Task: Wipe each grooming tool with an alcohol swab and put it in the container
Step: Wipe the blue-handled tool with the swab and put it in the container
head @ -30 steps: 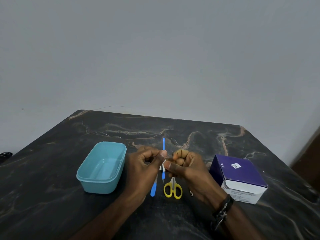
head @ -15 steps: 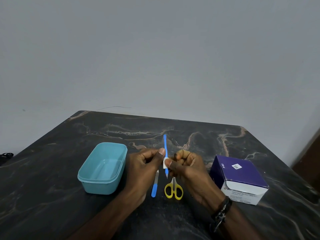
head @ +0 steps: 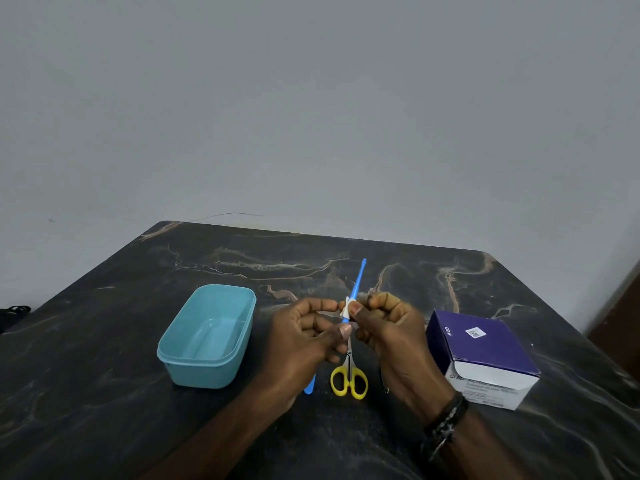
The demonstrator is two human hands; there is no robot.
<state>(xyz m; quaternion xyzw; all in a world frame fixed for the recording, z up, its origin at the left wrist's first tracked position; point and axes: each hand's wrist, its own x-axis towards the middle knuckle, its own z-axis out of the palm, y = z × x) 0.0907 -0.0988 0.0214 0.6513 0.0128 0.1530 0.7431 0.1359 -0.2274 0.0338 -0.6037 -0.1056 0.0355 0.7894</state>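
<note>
The right hand (head: 391, 337) pinches a white swab (head: 347, 306) around the thin blue tool (head: 356, 287), fingers curled; the left hand (head: 304, 341) pinches the tool's lower end between thumb and forefinger, above the table (head: 104, 393) beside the teal container (head: 207, 337). Against half a second ago, the tool now leans right and the swab sits higher on its shaft.

Dark marble table (head: 138, 393) — grey wall (head: 311, 98)
</note>
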